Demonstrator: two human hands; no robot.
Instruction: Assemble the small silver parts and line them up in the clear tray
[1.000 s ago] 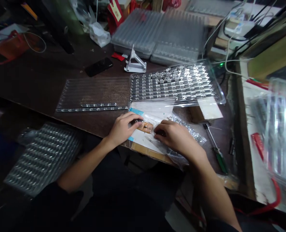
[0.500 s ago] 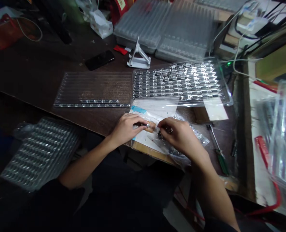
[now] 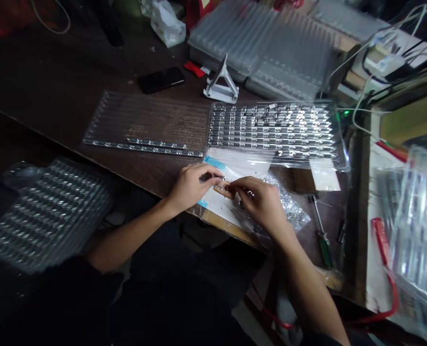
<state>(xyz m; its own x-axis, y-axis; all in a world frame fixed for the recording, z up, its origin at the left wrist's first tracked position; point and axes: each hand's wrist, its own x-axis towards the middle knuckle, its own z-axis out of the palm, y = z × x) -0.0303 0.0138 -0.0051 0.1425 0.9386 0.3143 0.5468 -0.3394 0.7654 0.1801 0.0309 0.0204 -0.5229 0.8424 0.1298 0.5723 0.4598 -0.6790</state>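
- Head view: a small metal part (image 3: 222, 178), mostly hidden, is pinched by the left hand (image 3: 192, 189) at the orange block (image 3: 223, 191).
- The block's right end is covered by the right hand (image 3: 262, 201); what its narrow grip holds cannot be told.
- The clear bag (image 3: 295, 210) is partly hidden.

Left tray (image 3: 144, 115) beside right tray (image 3: 344, 161). Phone (image 3: 162, 80) behind former, stand (image 3: 222, 92) behind latter. Bag (image 3: 295, 207), apparently partly under right hand (image 3: 263, 203), left of screwdriver (image 3: 324, 245).
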